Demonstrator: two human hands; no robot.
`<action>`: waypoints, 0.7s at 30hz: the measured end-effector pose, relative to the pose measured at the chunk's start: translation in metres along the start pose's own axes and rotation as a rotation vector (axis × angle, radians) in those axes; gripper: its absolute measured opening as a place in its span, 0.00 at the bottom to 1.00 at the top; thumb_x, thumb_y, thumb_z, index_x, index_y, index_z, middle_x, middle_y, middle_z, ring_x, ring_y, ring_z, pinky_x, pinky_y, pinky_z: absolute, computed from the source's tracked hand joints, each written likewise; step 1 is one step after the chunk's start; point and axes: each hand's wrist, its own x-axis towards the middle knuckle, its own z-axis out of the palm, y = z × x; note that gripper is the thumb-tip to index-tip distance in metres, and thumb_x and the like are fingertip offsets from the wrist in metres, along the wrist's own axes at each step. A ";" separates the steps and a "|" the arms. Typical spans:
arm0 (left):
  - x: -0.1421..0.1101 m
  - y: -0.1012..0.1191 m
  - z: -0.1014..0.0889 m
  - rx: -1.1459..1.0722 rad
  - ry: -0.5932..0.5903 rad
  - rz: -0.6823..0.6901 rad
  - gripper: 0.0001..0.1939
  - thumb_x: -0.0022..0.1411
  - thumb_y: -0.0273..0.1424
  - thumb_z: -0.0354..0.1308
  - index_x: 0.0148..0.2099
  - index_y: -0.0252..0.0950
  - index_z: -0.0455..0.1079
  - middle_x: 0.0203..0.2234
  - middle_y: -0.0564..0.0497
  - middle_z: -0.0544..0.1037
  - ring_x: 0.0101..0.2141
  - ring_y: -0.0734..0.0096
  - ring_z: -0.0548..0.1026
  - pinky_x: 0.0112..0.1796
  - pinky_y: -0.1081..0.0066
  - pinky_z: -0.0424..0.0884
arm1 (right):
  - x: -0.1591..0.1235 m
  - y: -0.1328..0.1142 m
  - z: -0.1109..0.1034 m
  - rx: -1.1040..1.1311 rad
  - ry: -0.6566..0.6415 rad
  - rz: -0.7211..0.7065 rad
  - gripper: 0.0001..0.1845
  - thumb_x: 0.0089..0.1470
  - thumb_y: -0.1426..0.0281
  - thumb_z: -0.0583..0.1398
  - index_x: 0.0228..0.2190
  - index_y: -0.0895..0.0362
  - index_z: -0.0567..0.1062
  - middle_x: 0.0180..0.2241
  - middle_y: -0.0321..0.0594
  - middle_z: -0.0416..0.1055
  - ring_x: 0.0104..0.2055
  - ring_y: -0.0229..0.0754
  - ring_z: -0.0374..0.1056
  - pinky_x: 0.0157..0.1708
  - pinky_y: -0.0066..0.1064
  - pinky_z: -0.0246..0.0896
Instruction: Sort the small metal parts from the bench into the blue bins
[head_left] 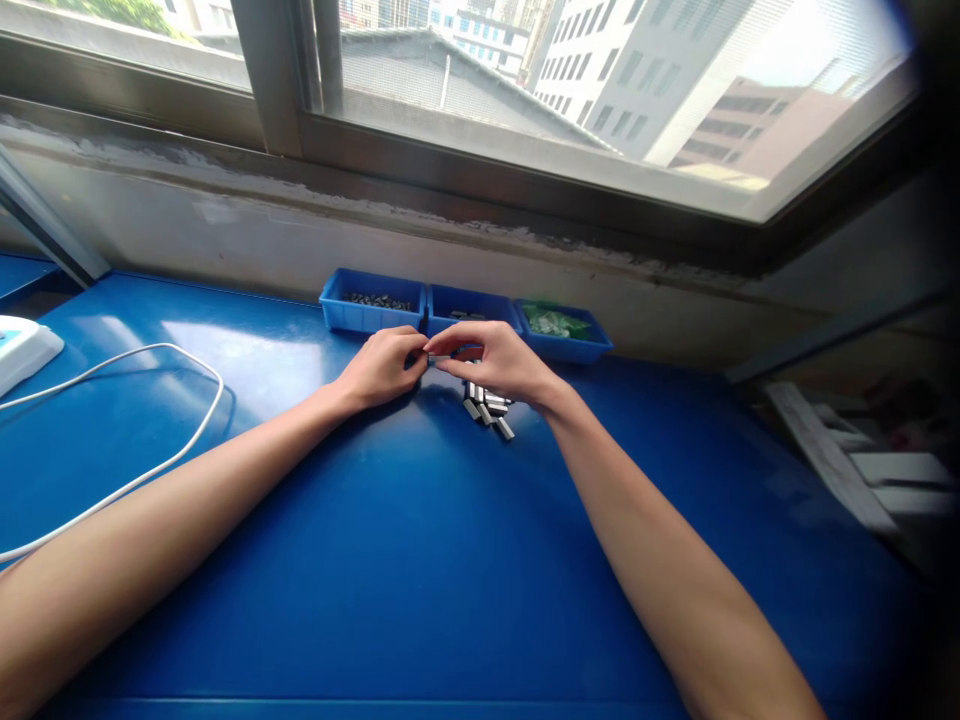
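My left hand (382,366) and my right hand (499,362) meet fingertip to fingertip over the blue table (420,560), just in front of the blue trays. Both pinch a small grey metal piece (433,357) between them. Under my right hand lies a small pile of short grey metal bars (489,408) on the table. The fingers of both hands are curled closed around the piece.
Three blue trays stand in a row by the wall: the left tray (371,300) holds dark small parts, the middle tray (472,305) little that I can see, the right tray (566,335) greenish-white bits. A white cable (150,470) loops at left from a white device (22,350).
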 end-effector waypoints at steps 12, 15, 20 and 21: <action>0.000 0.000 0.002 0.007 -0.010 0.015 0.14 0.64 0.28 0.53 0.45 0.34 0.79 0.40 0.46 0.81 0.37 0.64 0.78 0.41 0.69 0.72 | 0.002 0.013 -0.011 -0.142 0.512 0.121 0.16 0.52 0.71 0.63 0.44 0.57 0.81 0.51 0.46 0.77 0.51 0.49 0.75 0.53 0.39 0.72; 0.000 0.001 0.001 0.010 -0.015 0.011 0.14 0.64 0.28 0.53 0.45 0.34 0.79 0.40 0.45 0.81 0.38 0.64 0.78 0.41 0.68 0.72 | 0.000 0.005 -0.015 -0.306 0.315 0.138 0.12 0.55 0.69 0.61 0.39 0.58 0.82 0.41 0.43 0.81 0.41 0.46 0.77 0.45 0.34 0.74; -0.001 0.000 0.001 0.011 -0.014 0.015 0.14 0.64 0.28 0.53 0.45 0.34 0.79 0.40 0.45 0.80 0.37 0.65 0.78 0.40 0.69 0.72 | -0.003 -0.004 -0.015 -0.601 -0.037 0.178 0.11 0.55 0.66 0.63 0.38 0.56 0.82 0.36 0.43 0.80 0.38 0.46 0.76 0.40 0.31 0.68; -0.001 -0.001 0.002 0.009 -0.010 0.019 0.14 0.64 0.28 0.53 0.45 0.34 0.79 0.40 0.45 0.80 0.37 0.65 0.78 0.40 0.69 0.72 | -0.004 -0.005 -0.013 -0.651 -0.081 0.184 0.11 0.55 0.65 0.63 0.39 0.56 0.81 0.37 0.43 0.80 0.40 0.47 0.76 0.41 0.31 0.67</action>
